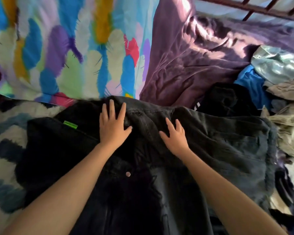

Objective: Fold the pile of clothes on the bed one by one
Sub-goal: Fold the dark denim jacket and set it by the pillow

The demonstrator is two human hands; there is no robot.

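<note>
The fingers (112,107) of the left hand (113,128) are straight and spread wide. They hold nothing. They press flat on the black jeans (219,141). The right hand (176,138) is the same: its fingers (170,125) are spread out and lie flat on the jeans. It is just beside the left hand and does not touch it. Both bare arms reach over the near part of the jeans.

The jeans lie spread out on the bed. A round metal button (128,174) sits on the jeans, nearer than the hands. A small green tag (70,125) shows at the left side of the jeans.

Past the far edge of the jeans lie a bright feather blanket (66,48) and a crumpled purple sheet (185,61). To the right of the jeans is the messy pile of clothes (282,92). It has a blue piece (249,82) in it, and a black piece (227,99) that touches the jeans. To the left of the jeans is a fluffy blue and white blanket (5,133)
</note>
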